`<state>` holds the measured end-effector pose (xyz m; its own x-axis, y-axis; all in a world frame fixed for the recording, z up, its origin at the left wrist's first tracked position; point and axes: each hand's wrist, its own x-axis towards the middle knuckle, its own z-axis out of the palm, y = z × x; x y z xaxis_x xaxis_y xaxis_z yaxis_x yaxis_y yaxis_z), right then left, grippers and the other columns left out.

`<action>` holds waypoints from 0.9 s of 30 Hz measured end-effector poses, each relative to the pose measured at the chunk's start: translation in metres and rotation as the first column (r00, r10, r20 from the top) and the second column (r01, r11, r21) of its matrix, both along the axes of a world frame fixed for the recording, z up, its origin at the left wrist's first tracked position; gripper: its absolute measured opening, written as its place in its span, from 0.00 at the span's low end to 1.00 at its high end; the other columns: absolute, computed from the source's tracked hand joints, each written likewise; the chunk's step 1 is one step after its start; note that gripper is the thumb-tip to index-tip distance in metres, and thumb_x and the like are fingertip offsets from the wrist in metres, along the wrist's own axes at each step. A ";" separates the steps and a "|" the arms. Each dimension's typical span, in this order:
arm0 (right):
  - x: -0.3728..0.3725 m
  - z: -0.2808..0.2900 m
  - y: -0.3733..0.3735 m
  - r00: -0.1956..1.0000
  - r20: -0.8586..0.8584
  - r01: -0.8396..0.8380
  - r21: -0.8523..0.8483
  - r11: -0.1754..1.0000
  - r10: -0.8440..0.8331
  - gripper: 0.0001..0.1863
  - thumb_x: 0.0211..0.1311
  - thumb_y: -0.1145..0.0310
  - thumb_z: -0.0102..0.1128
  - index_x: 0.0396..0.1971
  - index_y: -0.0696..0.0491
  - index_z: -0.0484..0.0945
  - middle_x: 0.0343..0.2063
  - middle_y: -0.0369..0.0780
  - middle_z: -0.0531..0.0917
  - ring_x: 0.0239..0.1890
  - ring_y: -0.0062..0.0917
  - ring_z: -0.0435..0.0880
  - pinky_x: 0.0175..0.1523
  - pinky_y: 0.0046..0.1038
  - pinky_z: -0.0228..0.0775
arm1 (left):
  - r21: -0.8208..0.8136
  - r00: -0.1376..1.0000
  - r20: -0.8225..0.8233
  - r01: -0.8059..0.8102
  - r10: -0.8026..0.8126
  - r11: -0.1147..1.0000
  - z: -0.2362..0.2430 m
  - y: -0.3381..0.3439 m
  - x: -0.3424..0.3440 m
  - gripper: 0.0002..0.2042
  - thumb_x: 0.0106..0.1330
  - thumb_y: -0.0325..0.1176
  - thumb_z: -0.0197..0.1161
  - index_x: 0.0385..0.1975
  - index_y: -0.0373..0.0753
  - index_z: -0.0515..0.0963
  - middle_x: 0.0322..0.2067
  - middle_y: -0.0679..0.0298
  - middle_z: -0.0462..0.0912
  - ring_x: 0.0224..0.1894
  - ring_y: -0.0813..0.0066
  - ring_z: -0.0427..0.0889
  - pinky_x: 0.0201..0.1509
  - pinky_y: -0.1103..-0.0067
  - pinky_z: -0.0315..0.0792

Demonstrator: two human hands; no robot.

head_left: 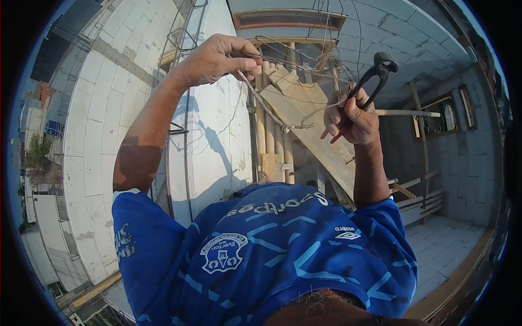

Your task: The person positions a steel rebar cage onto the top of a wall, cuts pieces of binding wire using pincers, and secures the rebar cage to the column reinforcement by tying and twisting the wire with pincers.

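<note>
My left hand (231,61), raised on the left, pinches the end of a bundle of thin tie wire (296,64), with thumb and fingers pressed together. Below those fingers a pale cord-like strand (261,100) runs down to a knot and on toward the right hand. My right hand (354,118) is closed round a pair of pincers (375,73), their dark jaws pointing up and the red handle ends showing under the fingers. Loose wires cross close to the right hand; whether its fingers also grip them, I cannot tell.
Bamboo poles (270,142) and planks (304,108) stand below and beyond my hands. A steel rebar frame (186,130) runs along the pale block wall (223,103) at left. Another pole (410,113) juts out right of my right hand. A window opening (441,115) lies far right.
</note>
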<state>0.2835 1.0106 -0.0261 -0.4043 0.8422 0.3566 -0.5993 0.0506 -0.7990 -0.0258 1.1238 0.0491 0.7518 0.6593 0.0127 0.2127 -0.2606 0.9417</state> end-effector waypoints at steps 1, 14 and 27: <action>0.004 -0.003 0.000 0.999 -0.033 0.007 -0.009 1.000 -0.007 0.12 0.69 0.60 0.55 0.38 0.55 0.71 0.22 0.41 0.73 0.19 0.26 0.73 0.24 0.27 0.66 | -0.065 0.998 0.052 -0.036 0.040 0.997 -0.003 -0.002 0.002 0.09 0.66 0.30 0.62 0.40 0.31 0.78 0.30 0.59 0.83 0.29 0.75 0.85 0.29 0.82 0.81; 0.030 -0.029 -0.002 0.990 -0.128 0.050 -0.095 0.994 -0.062 0.09 0.71 0.63 0.52 0.38 0.53 0.72 0.23 0.41 0.73 0.18 0.26 0.71 0.24 0.26 0.66 | -0.379 0.992 0.092 -0.042 0.082 0.924 -0.020 -0.014 0.001 0.13 0.61 0.29 0.64 0.43 0.29 0.74 0.29 0.59 0.80 0.27 0.74 0.84 0.22 0.84 0.81; 0.047 -0.029 -0.007 0.981 -0.131 0.130 -0.111 0.985 -0.144 0.09 0.71 0.63 0.51 0.38 0.53 0.72 0.23 0.41 0.73 0.17 0.26 0.71 0.24 0.25 0.64 | -0.417 0.962 0.267 0.056 0.064 0.907 0.000 -0.030 0.002 0.31 0.71 0.51 0.44 0.56 0.24 0.68 0.30 0.60 0.75 0.27 0.78 0.75 0.20 0.90 0.67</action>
